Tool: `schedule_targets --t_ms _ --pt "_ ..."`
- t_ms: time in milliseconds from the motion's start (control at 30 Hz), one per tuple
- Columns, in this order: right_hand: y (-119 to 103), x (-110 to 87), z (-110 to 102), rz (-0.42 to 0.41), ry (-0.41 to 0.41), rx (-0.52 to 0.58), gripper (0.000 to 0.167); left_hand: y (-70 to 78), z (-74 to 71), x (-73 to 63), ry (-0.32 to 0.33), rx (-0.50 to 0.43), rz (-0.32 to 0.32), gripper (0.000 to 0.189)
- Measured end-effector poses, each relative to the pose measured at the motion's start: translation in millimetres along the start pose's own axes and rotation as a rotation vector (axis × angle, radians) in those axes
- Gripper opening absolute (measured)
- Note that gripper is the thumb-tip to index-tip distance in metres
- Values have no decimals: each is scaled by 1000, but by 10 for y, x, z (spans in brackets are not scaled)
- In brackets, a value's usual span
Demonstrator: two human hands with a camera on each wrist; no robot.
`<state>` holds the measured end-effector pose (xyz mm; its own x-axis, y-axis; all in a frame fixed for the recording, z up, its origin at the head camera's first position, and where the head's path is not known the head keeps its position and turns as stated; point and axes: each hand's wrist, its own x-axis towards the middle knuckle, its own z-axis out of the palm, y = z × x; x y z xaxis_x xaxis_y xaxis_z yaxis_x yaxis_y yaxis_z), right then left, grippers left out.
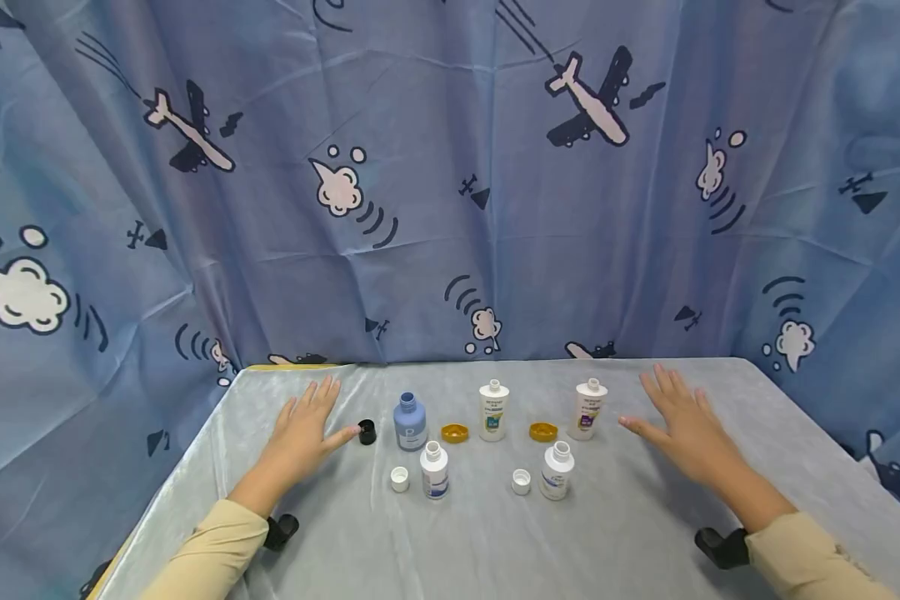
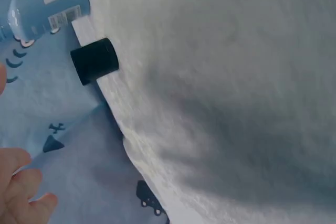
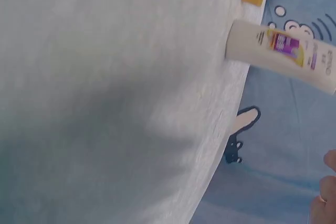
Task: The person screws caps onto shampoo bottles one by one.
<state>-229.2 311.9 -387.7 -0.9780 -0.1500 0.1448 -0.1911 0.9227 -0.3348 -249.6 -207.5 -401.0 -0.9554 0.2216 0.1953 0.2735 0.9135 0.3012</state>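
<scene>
My left hand (image 1: 300,433) is held flat with fingers spread, its thumb close to a black cap (image 1: 367,432). Right of that cap stands an uncapped blue bottle (image 1: 410,423). My right hand (image 1: 688,429), also spread and holding nothing, is nearest to a white bottle with a purple label (image 1: 587,410). Between the hands stand another white bottle with a teal label (image 1: 493,412) and two small white bottles, one on the left (image 1: 435,471) and one on the right (image 1: 557,472). All are without caps. The black cap (image 2: 95,61) also shows in the left wrist view.
Two amber caps, a left one (image 1: 454,433) and a right one (image 1: 543,432), lie among the back bottles. Two white caps, left (image 1: 400,479) and right (image 1: 521,481), lie beside the small bottles. A patterned blue curtain (image 1: 420,208) hangs behind the grey-covered table (image 1: 450,550).
</scene>
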Motion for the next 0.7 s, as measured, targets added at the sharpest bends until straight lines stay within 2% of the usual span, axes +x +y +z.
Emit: schedule_targets --t_ms 200,367,567,700 --pt "-111 -68 40 -29 12 12 88 44 83 -35 21 -3 20 80" --pt "-199 -118 33 -40 6 26 88 120 128 -67 -6 -2 41 79" --pt "-324 -142 3 -77 -4 36 86 233 141 -77 1 -10 56 81" --pt "-433 -177 21 -101 -19 52 85 316 159 -103 -29 -7 63 81"
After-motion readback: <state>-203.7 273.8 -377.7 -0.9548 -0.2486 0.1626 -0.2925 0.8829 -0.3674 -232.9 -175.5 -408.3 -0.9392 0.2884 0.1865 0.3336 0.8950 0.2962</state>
